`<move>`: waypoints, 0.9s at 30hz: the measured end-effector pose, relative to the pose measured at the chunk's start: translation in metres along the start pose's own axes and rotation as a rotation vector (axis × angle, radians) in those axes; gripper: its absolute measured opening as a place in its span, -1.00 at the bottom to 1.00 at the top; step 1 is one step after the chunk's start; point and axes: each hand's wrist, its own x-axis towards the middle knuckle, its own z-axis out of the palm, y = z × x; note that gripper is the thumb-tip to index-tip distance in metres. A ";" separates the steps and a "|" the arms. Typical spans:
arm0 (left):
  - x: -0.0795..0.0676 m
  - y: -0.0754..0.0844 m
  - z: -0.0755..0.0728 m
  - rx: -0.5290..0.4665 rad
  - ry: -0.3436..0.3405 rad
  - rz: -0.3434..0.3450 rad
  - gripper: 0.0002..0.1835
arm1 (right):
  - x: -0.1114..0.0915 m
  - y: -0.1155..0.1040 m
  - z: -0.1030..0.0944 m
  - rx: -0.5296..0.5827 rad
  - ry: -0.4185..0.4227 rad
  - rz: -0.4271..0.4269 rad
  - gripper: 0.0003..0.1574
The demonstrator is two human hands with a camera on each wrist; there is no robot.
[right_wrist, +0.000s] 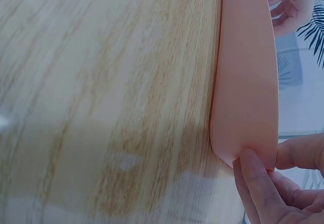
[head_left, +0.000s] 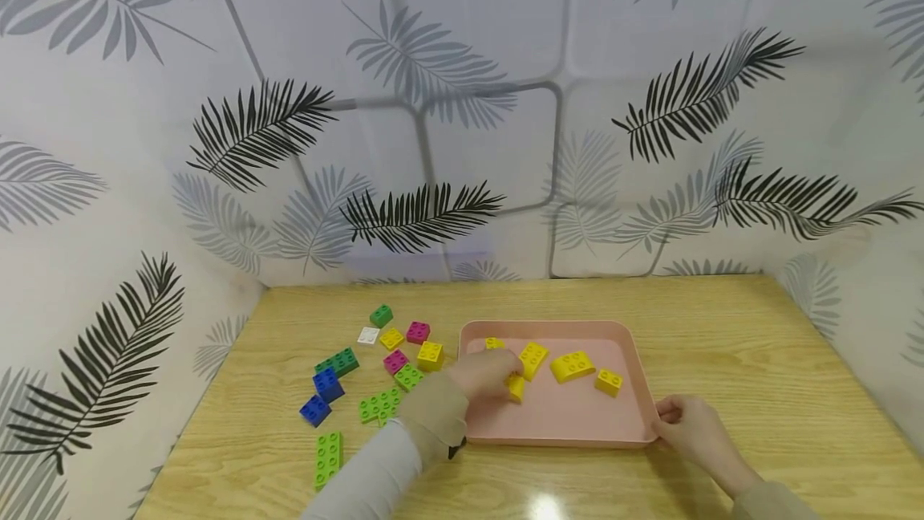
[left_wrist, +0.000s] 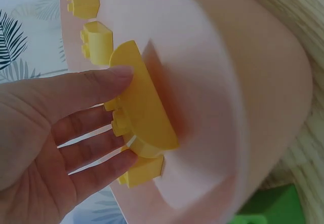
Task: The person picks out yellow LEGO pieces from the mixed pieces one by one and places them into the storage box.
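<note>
My left hand [head_left: 492,373] reaches into the left part of a pink tray [head_left: 570,422]. Between thumb and fingers it pinches a yellow toy brick with a curved side [left_wrist: 144,102], held just over the tray floor. Other yellow bricks lie in the tray: two large studded ones [head_left: 534,359] near the middle, a small one [head_left: 609,381] to the right, and one [head_left: 494,343] at the back left, partly hidden by the hand. My right hand [head_left: 689,430] grips the tray's near right corner, thumb at the rim and fingers against the outer wall.
Loose bricks are spread on the wooden table [head_left: 722,343] left of the tray: a yellow brick [head_left: 430,355], pink brick [head_left: 418,332], white brick [head_left: 368,335], blue brick [head_left: 328,384] and long light-green brick [head_left: 328,460] among several others. A leaf-patterned cloth [head_left: 491,143] hangs behind.
</note>
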 end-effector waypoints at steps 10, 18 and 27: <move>-0.004 0.003 0.002 0.018 -0.031 0.021 -0.66 | -0.001 0.000 0.001 0.039 -0.022 0.007 -0.82; -0.007 0.004 0.002 -0.016 -0.038 -0.001 -0.65 | -0.001 0.000 0.000 0.064 -0.032 0.016 -0.83; -0.007 0.004 0.004 -0.012 -0.029 -0.002 -0.66 | -0.001 0.000 0.001 0.037 -0.029 0.014 -0.82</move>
